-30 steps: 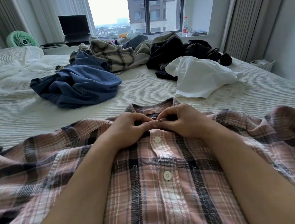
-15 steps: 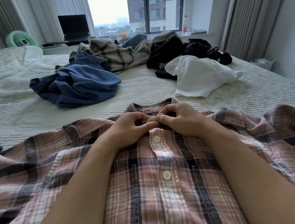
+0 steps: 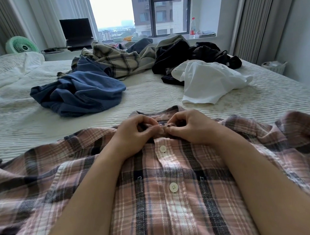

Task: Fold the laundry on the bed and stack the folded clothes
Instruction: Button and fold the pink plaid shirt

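Both hands are up at the collar of the pink plaid shirt (image 3: 160, 203), which lies face-up on the bed (image 3: 15, 121), collar away from the person and placket running straight back toward them. Left hand (image 3: 133, 137) and right hand (image 3: 190, 130) meet at the top of that placket, equally near, fingers (image 3: 173, 132) curled and pinching the collar edges together at the top button. Two buttons below look fastened. The unfolded pile, blue shirt (image 3: 78, 95) and white shirt (image 3: 208, 82), waits well beyond.
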